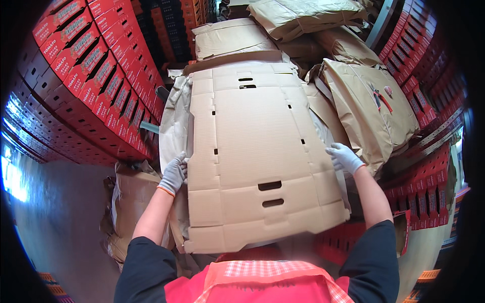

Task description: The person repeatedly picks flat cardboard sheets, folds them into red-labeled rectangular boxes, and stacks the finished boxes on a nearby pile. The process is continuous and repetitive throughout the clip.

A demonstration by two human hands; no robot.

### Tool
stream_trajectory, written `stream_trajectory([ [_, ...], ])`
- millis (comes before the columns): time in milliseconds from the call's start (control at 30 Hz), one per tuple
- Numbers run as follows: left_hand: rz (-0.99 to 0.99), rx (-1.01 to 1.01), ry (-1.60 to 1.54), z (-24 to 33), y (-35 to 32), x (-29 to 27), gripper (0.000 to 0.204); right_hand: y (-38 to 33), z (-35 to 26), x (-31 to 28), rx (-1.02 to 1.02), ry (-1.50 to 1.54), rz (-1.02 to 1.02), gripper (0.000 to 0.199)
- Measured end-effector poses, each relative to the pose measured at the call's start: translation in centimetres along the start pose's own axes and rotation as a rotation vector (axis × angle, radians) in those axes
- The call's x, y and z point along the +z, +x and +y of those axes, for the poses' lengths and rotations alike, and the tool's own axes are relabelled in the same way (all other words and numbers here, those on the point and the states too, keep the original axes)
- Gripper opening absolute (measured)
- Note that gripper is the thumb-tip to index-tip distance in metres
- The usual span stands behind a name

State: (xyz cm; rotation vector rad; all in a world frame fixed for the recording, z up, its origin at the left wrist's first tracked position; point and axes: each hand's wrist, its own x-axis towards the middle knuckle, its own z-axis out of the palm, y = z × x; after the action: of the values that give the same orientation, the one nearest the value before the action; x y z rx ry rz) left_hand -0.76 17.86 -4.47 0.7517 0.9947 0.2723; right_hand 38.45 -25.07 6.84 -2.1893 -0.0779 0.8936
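Note:
A large flat cardboard box blank (252,131), brown with creases and several slots, lies in front of me on torn-open paper wrapping. My left hand (174,174), in a white glove with an orange cuff, is at its left edge, fingers curled around that side. At the right edge, my right hand (346,157), gloved the same way, has its fingers stretched toward the board. Its fingertips are close to the edge; whether they touch it is hard to see. What lies under the board is mostly hidden.
Red printed cartons (96,76) are stacked high on the left, and more red cartons (419,202) stand at the right. Brown paper-wrapped bundles (364,101) sit behind and beside the board. Red-handled pliers (381,99) rest on one. Another wrapped bundle (134,207) is at lower left.

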Motion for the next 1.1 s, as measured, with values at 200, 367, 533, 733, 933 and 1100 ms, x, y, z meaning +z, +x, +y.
stream_trajectory([
  [200,-0.280,0.192,0.050,-0.8,-3.5,6.5,0.041,-2.0,2.1,3.1,-0.173,0.369,-0.194,0.050],
  [367,0.453,0.671,1.259,-9.4,-4.4,20.9,0.078,-5.5,1.3,17.7,-0.699,-0.568,0.302,0.102],
  [533,0.212,1.072,1.103,-8.4,-2.3,16.6,0.060,-4.1,1.8,17.0,-1.028,-0.650,0.230,0.061],
  [733,-0.397,1.585,1.940,-1.4,-11.3,3.0,0.053,-5.2,4.7,-1.9,-1.525,-0.978,0.603,0.040],
  [933,-0.329,1.080,1.771,-1.1,-13.1,13.3,0.029,-7.8,0.6,3.0,-1.389,-0.865,-0.051,0.026],
  [1100,-0.075,1.504,1.243,-0.3,-16.6,15.6,0.009,-10.2,-2.1,2.2,-1.590,-0.349,0.414,0.036],
])
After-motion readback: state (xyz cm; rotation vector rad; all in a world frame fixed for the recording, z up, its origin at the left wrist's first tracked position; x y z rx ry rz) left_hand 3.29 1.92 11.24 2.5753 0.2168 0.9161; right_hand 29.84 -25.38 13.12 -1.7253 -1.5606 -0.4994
